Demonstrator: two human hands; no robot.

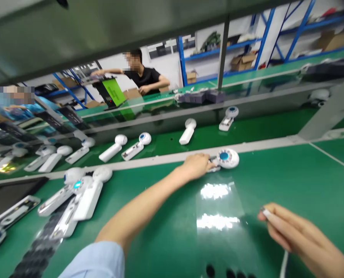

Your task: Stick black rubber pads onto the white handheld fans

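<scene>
My left hand (197, 166), at the end of a light blue sleeve, reaches across the green table. Its fingers are closed around the narrow body of a white device with a round head (229, 159). A blue disc sits in the middle of that head, which sticks out to the right of my fingers. Lower right, my right hand (293, 231) pinches a white cable (284, 264) close to its small metal-tipped plug (265, 212). The plug points up and left, apart from the device. My left fingers hide part of the device body.
A pile of similar white devices (88, 197) lies at left on a dark bumpy strip (36, 247). More stand in a row (111, 150) beyond a pale rail (160, 158). A grey post (331, 104) rises at right. A person (145, 77) works at the back.
</scene>
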